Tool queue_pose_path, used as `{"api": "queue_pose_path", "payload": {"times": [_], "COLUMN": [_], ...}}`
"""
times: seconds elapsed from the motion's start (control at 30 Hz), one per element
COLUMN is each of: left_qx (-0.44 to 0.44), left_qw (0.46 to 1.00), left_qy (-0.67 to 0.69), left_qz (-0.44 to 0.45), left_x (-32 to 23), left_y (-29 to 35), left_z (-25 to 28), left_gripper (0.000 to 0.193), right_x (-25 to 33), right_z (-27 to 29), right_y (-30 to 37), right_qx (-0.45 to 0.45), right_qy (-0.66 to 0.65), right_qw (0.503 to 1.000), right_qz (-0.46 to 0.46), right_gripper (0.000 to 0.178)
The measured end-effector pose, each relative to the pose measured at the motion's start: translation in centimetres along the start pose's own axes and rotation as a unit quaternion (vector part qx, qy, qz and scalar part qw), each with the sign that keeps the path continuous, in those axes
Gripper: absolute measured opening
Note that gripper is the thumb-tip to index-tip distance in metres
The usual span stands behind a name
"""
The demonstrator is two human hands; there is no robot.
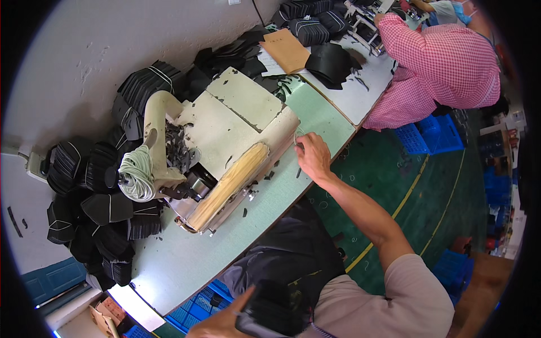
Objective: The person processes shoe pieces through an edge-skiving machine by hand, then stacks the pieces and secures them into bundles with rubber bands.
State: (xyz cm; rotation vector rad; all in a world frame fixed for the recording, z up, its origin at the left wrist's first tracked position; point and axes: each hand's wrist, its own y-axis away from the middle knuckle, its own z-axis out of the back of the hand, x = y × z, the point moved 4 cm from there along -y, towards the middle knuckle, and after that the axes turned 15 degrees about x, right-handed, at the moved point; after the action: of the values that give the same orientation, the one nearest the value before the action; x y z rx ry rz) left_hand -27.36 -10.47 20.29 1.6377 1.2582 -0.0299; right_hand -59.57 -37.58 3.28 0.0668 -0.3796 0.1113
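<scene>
While clasping a black stack (273,310) in the left hand (221,323), blurred but apparently closed around one side, reaching with the right hand (315,159), fingers curled, to pale strands (297,134) at the end of a cream machine (228,138); too small to tell whether pinched. Probably at the tying step, judging by corded black bundles (107,208) well up and left of the left grip. Next, calls for drawing a strand down to the stack.
</scene>
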Motion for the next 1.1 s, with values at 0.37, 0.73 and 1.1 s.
{"api": "queue_pose_path", "payload": {"times": [0.37, 0.73, 1.1], "left_qx": [-0.002, -0.088, -0.224], "left_qw": [0.910, 0.912, 0.935], "left_qy": [0.291, 0.096, -0.022], "left_qz": [-0.296, -0.390, -0.275], "left_x": [4.8, 10.5, 0.0], "left_y": [1.4, 4.6, 4.8], "left_z": [0.6, 0.3, 0.0], "left_gripper": [0.134, 0.124, 0.123], "right_x": [3.8, 21.7, 19.2], "right_z": [3.3, 10.4, 12.2], "right_y": [3.3, 12.8, 18.4], "right_qx": [0.190, 0.440, 0.584], "right_qy": [-0.370, -0.325, -0.783], "right_qw": [0.908, 0.767, 0.212], "right_qz": [-0.053, 0.337, 0.025], "right_gripper": [0.010, 0.031, 0.049]}}
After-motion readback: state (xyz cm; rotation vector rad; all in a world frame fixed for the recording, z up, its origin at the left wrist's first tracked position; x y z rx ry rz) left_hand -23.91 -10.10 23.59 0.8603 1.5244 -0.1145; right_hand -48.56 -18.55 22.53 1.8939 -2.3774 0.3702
